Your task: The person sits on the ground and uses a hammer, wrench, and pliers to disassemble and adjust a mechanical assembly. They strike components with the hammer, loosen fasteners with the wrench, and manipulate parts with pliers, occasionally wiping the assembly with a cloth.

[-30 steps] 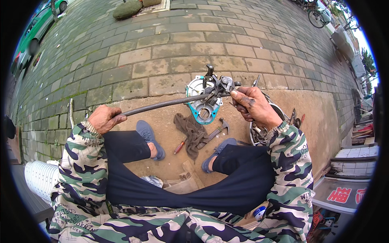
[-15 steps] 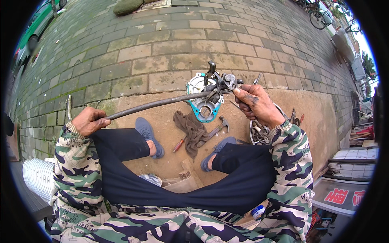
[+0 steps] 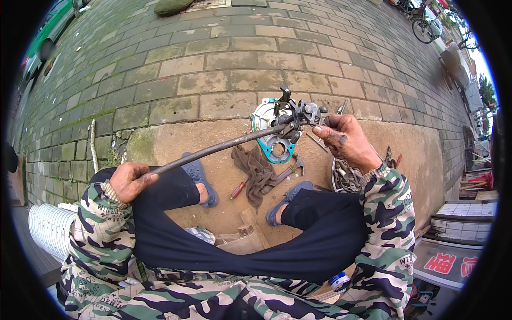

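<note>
1. The left hand (image 3: pixel 129 180) is closed tight around the near end of a long dark metal bar (image 3: pixel 218 149), down by the left knee

2. The right hand (image 3: pixel 344 140) is closed on the far end of the bar, where a lumpy metal clamp part (image 3: pixel 300 113) sits, with the thumb and fingers pinching it

3. The bar runs in the air from one hand to the other, above the ground, and touches nothing else that I can see

4. The bar looks greasy, so the left hand could slip off, and then the heavy end could drop on the blue shoes (image 3: pixel 198 176) right under it

5. The fingers of the right hand are very close to the clamp part, so they could get pinched if it snaps or turns fast

6. Just under the right hand lies a round metal cover with a blue-green edge (image 3: pixel 271 140), and a falling bar could hit it and dent it

7. Below the hands on the ground are a brown rag (image 3: pixel 257 169), a hammer (image 3: pixel 288 172) and a red-handled screwdriver (image 3: pixel 238 190), and a foot could trip on them

8. A bowl of small metal bits (image 3: pixel 345 178) sits by the right wrist, and an elbow bump could spill it
</note>
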Action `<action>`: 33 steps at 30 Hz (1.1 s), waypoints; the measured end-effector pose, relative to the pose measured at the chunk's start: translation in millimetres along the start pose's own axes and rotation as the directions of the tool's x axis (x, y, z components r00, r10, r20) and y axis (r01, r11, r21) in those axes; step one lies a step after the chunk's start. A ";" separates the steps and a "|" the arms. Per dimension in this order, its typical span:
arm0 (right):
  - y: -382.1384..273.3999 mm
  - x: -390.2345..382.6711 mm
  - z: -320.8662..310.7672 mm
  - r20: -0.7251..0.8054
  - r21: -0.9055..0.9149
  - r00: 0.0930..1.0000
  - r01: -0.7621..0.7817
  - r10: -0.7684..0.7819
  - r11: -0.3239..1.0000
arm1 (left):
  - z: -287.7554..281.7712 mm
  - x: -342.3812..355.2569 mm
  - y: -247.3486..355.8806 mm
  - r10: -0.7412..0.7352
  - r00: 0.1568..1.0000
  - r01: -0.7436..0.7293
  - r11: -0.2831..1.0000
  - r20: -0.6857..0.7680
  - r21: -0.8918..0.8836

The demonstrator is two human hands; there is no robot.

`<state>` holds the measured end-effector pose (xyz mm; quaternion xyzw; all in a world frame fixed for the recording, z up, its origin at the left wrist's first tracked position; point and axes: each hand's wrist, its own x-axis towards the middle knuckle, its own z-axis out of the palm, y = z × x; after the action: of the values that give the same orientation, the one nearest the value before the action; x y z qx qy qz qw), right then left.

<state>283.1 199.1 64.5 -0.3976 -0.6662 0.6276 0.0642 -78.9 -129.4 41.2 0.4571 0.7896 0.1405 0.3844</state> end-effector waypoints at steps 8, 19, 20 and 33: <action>15.3 13.3 -2.8 -0.128 -0.459 0.917 0.283 -0.378 0.842 | 2.6 -4.4 11.2 0.037 0.998 -0.039 0.999 -0.047 -0.037; 16.8 14.9 -6.8 -0.199 -0.700 0.876 0.187 -0.440 0.689 | 20.8 -11.0 23.7 -0.060 0.935 0.205 0.896 0.351 -0.393; 18.2 14.8 -7.0 -0.188 -0.719 0.867 0.199 -0.462 0.666 | 22.0 -11.6 23.8 -0.067 0.894 0.285 0.847 0.443 -0.448; 16.9 17.4 -15.0 -0.088 -0.811 0.844 0.248 -0.530 0.529 | 59.4 -26.0 20.0 0.185 0.671 0.661 0.289 0.718 -0.692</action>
<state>287.7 219.7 45.3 -0.3212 -0.9210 0.1734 0.1360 -15.5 -147.8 25.6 0.0260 0.4165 0.3187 0.8510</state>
